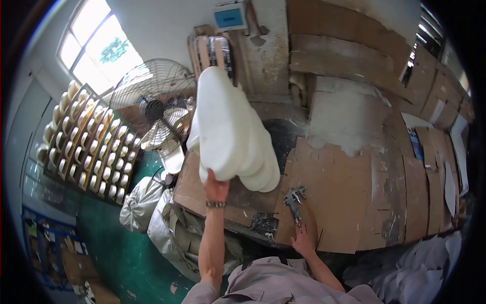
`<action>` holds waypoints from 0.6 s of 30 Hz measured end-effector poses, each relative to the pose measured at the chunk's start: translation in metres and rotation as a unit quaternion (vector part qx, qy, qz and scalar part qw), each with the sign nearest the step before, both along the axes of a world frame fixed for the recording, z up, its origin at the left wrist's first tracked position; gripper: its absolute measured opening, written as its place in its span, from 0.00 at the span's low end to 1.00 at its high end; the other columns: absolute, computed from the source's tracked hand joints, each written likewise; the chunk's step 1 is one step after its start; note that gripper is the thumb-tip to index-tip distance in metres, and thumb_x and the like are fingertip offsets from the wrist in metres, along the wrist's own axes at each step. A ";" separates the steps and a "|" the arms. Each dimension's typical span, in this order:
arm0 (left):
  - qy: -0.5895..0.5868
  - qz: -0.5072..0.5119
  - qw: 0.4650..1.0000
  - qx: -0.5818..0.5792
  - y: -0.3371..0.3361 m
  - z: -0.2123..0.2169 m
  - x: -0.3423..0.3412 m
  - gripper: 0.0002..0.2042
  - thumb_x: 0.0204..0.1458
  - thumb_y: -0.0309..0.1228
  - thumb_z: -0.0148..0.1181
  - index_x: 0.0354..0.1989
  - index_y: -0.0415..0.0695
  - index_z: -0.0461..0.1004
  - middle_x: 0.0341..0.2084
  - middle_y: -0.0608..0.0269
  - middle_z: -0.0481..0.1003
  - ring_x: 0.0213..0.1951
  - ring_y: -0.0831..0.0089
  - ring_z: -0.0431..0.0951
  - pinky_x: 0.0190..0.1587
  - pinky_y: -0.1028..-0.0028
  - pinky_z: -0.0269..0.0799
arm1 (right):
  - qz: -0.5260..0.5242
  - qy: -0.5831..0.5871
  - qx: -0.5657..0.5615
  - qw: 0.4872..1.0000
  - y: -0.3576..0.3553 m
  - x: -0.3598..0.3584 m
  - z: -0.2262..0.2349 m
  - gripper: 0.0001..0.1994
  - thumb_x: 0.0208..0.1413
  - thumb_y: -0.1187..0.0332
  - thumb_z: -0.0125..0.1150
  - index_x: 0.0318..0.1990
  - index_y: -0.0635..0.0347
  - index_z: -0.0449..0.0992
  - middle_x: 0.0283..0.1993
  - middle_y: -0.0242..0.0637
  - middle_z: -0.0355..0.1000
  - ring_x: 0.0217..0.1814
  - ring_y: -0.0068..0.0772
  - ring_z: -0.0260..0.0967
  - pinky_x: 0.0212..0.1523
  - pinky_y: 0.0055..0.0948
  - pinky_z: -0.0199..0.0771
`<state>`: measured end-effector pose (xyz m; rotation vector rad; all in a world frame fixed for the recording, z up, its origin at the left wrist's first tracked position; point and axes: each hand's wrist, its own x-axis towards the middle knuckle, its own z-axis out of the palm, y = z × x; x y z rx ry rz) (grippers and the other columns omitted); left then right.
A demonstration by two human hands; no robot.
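My left hand [216,188] fingers pinch the foam stack [230,133] by its lower end, raised over the desk's [344,187] left edge; pieces could slide apart. Right hand [302,241] fingers rest on the spray gun [294,200]; grip unclear.

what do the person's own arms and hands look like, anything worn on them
Both forearms are bare, with no gloves. The left hand has a dark beaded bracelet at the wrist. The right hand wears nothing visible. Short greyish sleeves cover the shoulders.

A cardboard-covered workbench [349,192] carries a metal spray gun [294,198] lying near its front edge.
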<state>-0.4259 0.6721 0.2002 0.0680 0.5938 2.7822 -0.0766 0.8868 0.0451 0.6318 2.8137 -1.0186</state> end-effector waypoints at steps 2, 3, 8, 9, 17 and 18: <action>-0.002 -0.020 1.000 0.017 0.021 -0.006 -0.040 0.23 0.63 0.38 0.56 0.63 0.41 0.65 0.59 0.56 0.73 0.58 0.61 0.74 0.58 0.58 0.74 | -0.019 -0.010 -0.022 1.000 0.001 0.012 -0.001 0.34 0.51 0.65 0.65 0.65 0.70 0.61 0.72 0.65 0.47 0.72 0.70 0.49 0.70 0.50 0.57; 0.004 -0.031 0.999 0.031 0.031 -0.009 -0.055 0.23 0.61 0.37 0.58 0.63 0.41 0.65 0.59 0.57 0.73 0.59 0.61 0.73 0.59 0.58 0.73 | -0.029 -0.010 -0.024 0.999 0.003 0.018 -0.002 0.34 0.51 0.65 0.65 0.65 0.70 0.61 0.72 0.65 0.47 0.72 0.70 0.49 0.70 0.50 0.57; -0.048 -0.007 0.998 -0.044 0.033 -0.045 -0.101 0.25 0.58 0.41 0.63 0.60 0.41 0.67 0.54 0.60 0.75 0.56 0.64 0.75 0.56 0.63 0.75 | -0.045 -0.027 0.014 0.999 0.014 0.035 -0.006 0.33 0.51 0.65 0.65 0.64 0.68 0.63 0.70 0.64 0.51 0.71 0.69 0.51 0.69 0.51 0.59; -0.089 0.023 0.993 -0.074 0.029 -0.052 -0.099 0.26 0.57 0.43 0.63 0.59 0.40 0.68 0.53 0.60 0.75 0.56 0.65 0.74 0.57 0.64 0.75 | -0.036 -0.026 0.013 0.999 0.017 0.035 -0.006 0.33 0.51 0.65 0.65 0.64 0.68 0.63 0.70 0.64 0.51 0.71 0.69 0.51 0.69 0.51 0.59; -0.055 -0.051 0.969 -0.234 0.022 -0.017 0.053 0.17 0.64 0.29 0.53 0.59 0.35 0.66 0.52 0.50 0.75 0.45 0.62 0.80 0.54 0.62 0.77 | -0.031 -0.023 0.001 0.999 0.019 0.045 -0.004 0.27 0.54 0.63 0.63 0.59 0.68 0.69 0.65 0.62 0.60 0.66 0.65 0.60 0.64 0.50 0.65; -0.063 -0.042 0.969 -0.236 0.012 0.000 0.073 0.17 0.64 0.29 0.53 0.59 0.35 0.66 0.52 0.50 0.75 0.45 0.62 0.80 0.54 0.62 0.77 | -0.020 -0.029 -0.001 0.999 0.019 0.036 -0.001 0.27 0.54 0.63 0.63 0.59 0.68 0.69 0.65 0.62 0.60 0.66 0.65 0.60 0.64 0.50 0.65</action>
